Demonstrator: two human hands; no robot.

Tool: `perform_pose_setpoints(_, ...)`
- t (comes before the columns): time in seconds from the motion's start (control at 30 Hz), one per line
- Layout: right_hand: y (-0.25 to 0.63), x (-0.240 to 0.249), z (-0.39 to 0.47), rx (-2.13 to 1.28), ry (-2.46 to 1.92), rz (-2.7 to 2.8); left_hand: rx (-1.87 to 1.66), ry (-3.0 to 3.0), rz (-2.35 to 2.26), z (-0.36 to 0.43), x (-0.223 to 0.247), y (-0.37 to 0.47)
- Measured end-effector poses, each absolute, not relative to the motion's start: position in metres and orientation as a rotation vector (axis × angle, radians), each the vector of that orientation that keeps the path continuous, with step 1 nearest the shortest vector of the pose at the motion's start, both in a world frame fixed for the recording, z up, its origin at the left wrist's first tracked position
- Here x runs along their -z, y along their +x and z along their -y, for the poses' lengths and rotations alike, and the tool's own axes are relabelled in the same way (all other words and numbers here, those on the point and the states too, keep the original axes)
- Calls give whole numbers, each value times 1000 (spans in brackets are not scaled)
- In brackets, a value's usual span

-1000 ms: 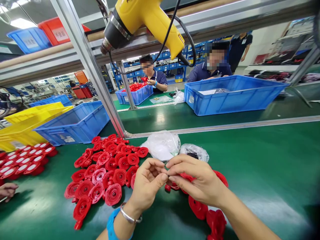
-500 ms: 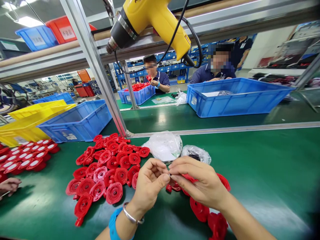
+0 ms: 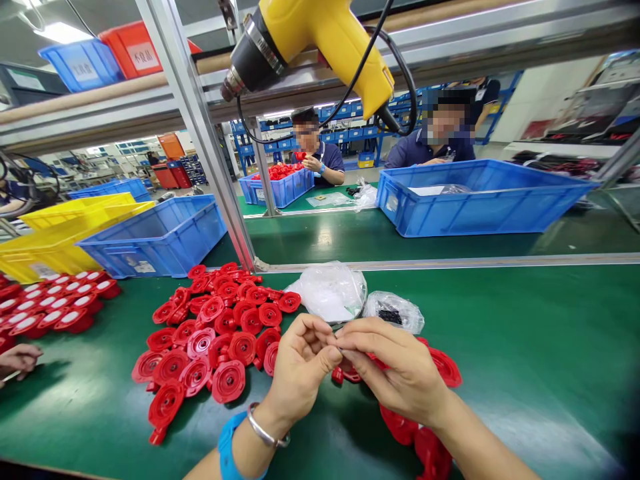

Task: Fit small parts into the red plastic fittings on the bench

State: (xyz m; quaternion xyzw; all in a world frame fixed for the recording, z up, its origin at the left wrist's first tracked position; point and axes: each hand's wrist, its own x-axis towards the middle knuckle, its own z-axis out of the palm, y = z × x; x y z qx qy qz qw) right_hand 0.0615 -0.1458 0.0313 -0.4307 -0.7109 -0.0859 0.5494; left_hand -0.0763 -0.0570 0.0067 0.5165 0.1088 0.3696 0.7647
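Note:
My left hand [image 3: 303, 363] and my right hand [image 3: 400, 367] meet fingertip to fingertip above the green table [image 3: 530, 320]. Both are closed in a pinch on something too small to make out. Red round parts [image 3: 229, 381] lie in a loose pile left of my left hand. More red parts [image 3: 443, 367] are beneath and beside my right hand, partly hidden by it. Just behind my hands sit a clear plastic bag [image 3: 330, 291] with whitish contents and a smaller bag [image 3: 395, 312] holding small black pieces.
A yellow heat gun [image 3: 320, 40] hangs overhead by a metal post [image 3: 200, 127]. Blue bins [image 3: 155, 237] [image 3: 475, 207] and a yellow bin [image 3: 65, 243] stand behind. White-topped red parts [image 3: 75, 319] and another person's hand [image 3: 19, 362] are at left. Two people sit opposite.
The view has shifted slightly. My hands keep nearly the same pinched pose, fingertips together. The person opposite at left has brought a red part closer to the face.

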Motion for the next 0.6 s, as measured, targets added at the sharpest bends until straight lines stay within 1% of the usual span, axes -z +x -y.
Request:
perform_pose_setpoints(0.33,64,-28,141,428,-1048,1746,-887,1129,-274,59,-5,-73)
perform_pose_setpoints(0.6,63,-26,140,345,-1076,1669,-968,1269,-346,60,-8,-75)
